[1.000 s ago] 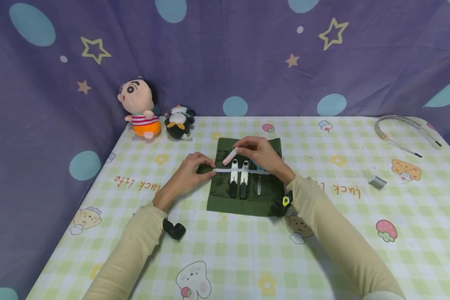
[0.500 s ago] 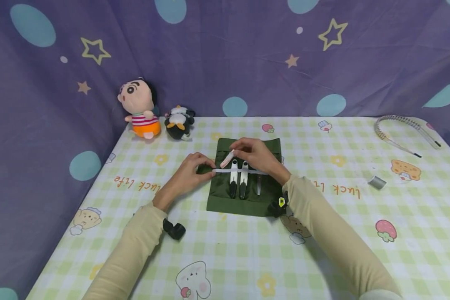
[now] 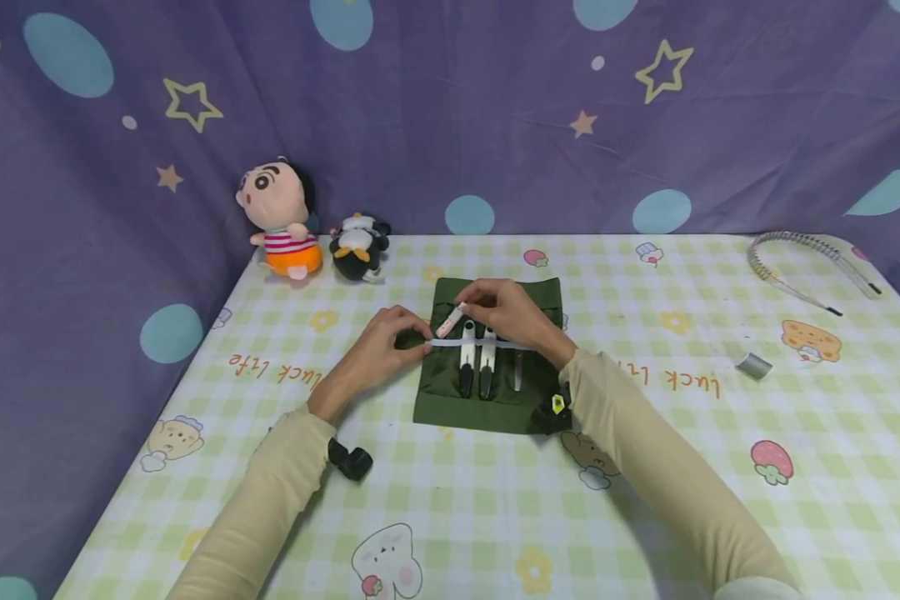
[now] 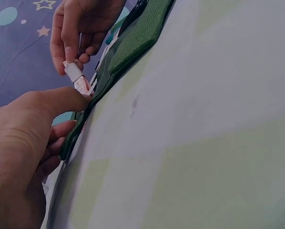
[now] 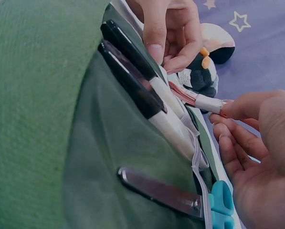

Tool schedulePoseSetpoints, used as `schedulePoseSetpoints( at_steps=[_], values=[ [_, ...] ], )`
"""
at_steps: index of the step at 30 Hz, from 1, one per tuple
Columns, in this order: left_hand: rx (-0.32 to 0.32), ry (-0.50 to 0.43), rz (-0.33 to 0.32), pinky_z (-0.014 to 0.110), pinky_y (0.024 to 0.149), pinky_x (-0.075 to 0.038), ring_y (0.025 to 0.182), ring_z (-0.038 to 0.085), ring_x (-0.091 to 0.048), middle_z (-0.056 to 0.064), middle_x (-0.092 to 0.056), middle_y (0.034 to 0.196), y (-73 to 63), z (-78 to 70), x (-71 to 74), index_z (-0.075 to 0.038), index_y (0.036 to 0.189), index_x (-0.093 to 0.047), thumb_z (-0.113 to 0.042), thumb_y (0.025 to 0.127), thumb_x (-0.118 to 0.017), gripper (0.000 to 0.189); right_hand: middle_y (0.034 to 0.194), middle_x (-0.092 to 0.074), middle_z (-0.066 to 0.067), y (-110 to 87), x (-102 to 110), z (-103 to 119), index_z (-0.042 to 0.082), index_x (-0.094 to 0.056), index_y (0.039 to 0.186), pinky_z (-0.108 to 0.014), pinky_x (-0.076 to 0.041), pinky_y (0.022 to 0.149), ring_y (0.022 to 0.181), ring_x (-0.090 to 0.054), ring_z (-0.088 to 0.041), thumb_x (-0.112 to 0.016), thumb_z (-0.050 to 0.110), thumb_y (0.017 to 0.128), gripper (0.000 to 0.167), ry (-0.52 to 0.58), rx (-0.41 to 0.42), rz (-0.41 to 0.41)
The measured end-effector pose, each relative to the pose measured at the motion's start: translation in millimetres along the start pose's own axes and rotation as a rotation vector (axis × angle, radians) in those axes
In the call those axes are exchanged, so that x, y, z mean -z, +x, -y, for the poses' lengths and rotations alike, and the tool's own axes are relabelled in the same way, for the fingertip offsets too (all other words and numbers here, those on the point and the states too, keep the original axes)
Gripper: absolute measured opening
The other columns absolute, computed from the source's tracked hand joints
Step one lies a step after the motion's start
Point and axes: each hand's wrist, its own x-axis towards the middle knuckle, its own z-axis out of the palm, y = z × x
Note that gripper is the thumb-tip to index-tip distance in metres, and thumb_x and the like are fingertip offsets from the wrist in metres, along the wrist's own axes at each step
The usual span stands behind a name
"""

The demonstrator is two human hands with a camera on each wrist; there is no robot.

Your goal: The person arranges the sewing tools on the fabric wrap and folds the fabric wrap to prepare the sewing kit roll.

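A dark green fabric pouch [image 3: 487, 417] lies unfolded on the table, with a white elastic band [image 3: 442, 342] across it. My left hand [image 3: 378, 343] pinches the pouch's left edge where the band ends. In my right hand [image 3: 506, 310], thumb and fingertips pinch one end of a small white tube [image 5: 209, 103] with a red-patterned end. It slants down toward the band near the left fingertips. Two black-and-white markers [image 3: 467, 367] sit side by side under the band. Right of them is a pair of scissors with turquoise handles [image 5: 222, 200]; in the head view the right hand hides those handles.
A plush doll [image 3: 288, 221] and a penguin plush [image 3: 357, 247] stand at the back left. A beaded headband [image 3: 798, 239] lies at the back right, with a small grey cylinder [image 3: 754, 365] nearer. A purple curtain [image 3: 540, 142] hangs behind the table.
My right hand has moved a little left and toward me, bringing the white tube's lower end closer to the band. My left hand has stayed at the pouch's edge.
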Motion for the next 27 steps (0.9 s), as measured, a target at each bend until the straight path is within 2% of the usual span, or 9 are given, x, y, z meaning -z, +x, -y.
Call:
schedulePoseSetpoints(
  at_steps=[13,27],
  values=[
    [-0.005,0.001,-0.003,0.049,0.095,-0.04,0.107,0.027,-0.052,0.005,-0.063,0.111,-0.2,0.5,0.1,-0.013,0.102,-0.074,-0.014,0.096,-0.077,0.007,0.106,-0.071,-0.014,7.3,-2,4,-0.002,-0.072,0.119,-0.041,-0.054,0.084,0.094,-0.068,-0.028,-0.06,0.005,0.105,0.019,-0.019,-0.003,0.021],
    [0.01,-0.001,0.001,0.047,0.096,-0.04,0.107,0.027,-0.051,0.004,-0.062,0.112,0.1,0.8,0.4,-0.014,0.103,-0.074,-0.016,0.096,-0.077,0.007,0.105,-0.071,-0.013,16.8,-6,6,-0.002,-0.072,0.117,-0.04,-0.054,0.086,0.093,-0.067,-0.025,-0.058,0.006,0.106,0.02,-0.013,-0.026,0.062]
  ],
)
